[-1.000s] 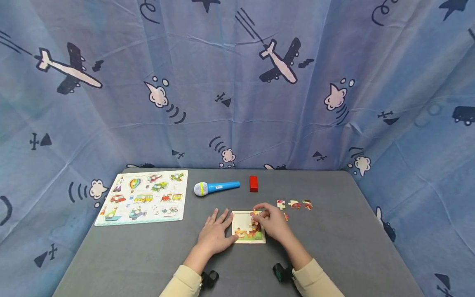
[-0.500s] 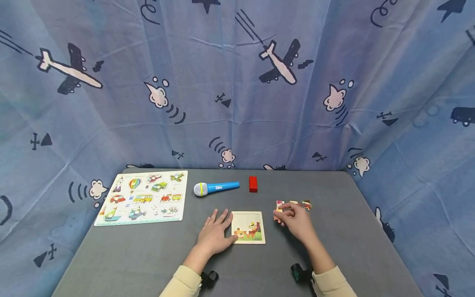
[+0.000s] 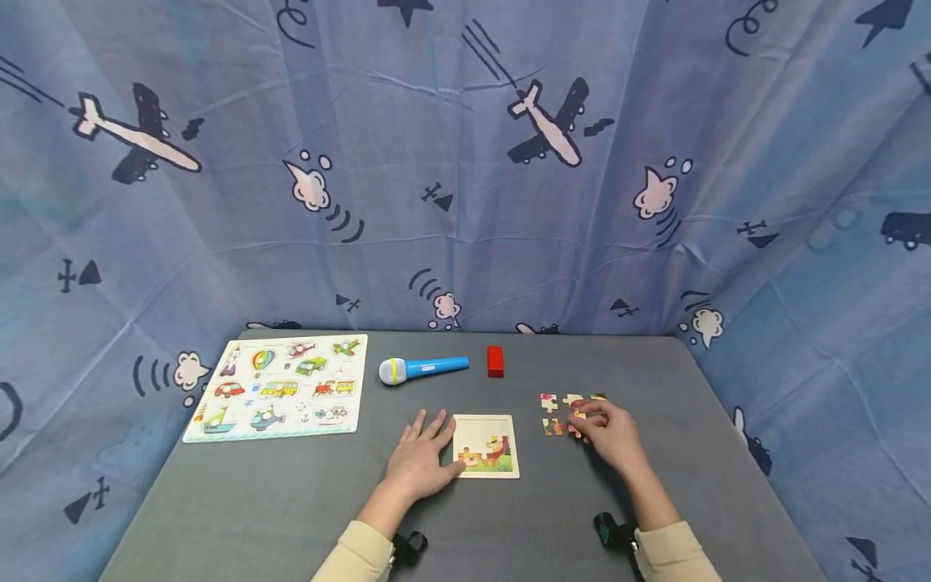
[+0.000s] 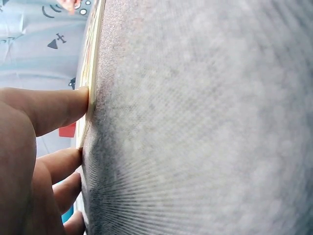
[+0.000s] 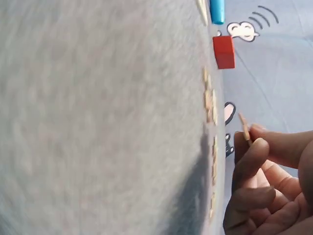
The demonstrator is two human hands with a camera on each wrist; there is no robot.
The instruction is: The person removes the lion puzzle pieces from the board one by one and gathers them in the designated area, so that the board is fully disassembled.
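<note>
My left hand [image 3: 418, 466] lies flat on the grey table with fingers spread, its thumb at the lower left edge of a square wooden puzzle board [image 3: 476, 432]. Picture pieces fill the board's lower part and some of its right side; the rest shows bare wood. In the left wrist view, thumb and fingertips touch the board's edge [image 4: 96, 54]. To the right, my right hand [image 3: 615, 436] pinches a thin puzzle piece [image 5: 245, 129] between thumb and forefinger, raised off the table. Several loose puzzle pieces [image 3: 549, 402] lie beside and under that hand, partly hidden by it.
A blue toy microphone [image 3: 436, 367] and a red block [image 3: 495, 362] lie behind the board. At the back left is a large picture board [image 3: 280, 388] with printed vehicles. A patterned blue curtain [image 3: 465, 202] closes off the table's far side.
My right hand has moved from the puzzle board rightward to the loose pieces. One more piece now lies in their near row, and another is between the fingers. The left hand has stayed put.
</note>
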